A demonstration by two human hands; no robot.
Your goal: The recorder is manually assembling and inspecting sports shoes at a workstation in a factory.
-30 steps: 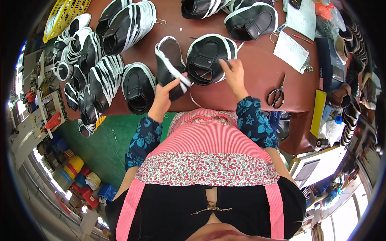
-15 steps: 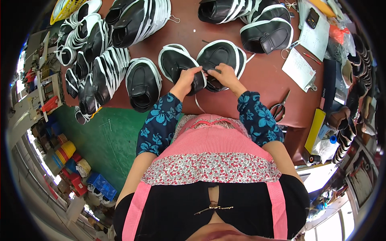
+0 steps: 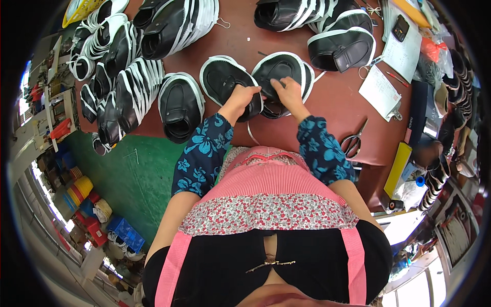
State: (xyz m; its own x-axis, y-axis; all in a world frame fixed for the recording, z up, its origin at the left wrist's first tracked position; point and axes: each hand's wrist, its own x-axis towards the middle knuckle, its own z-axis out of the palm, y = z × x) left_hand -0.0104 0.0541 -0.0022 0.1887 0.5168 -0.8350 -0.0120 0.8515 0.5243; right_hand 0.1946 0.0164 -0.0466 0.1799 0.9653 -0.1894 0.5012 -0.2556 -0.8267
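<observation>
Two black shoe uppers with white edging lie side by side on the reddish-brown table before me. My left hand is closed on the opening of the left shoe upper, its thumb pointing toward the other one. My right hand grips the right shoe upper, thumb on top near the tongue and fingers partly hidden inside. The hands are close together where the two openings meet. White edges of further pieces show behind both uppers. Left of my hands sits another black shoe upper with white edging.
Stacked black uppers fill the table's left side, and more uppers lie at the far right. Scissors rest near the right front edge. A clipboard with paper, a red pen and a phone lie beyond.
My right thumb has shifted slightly up and over the right upper. The left upper is tilted a little more toward its neighbour. Both hands stay in nearly the same place.
</observation>
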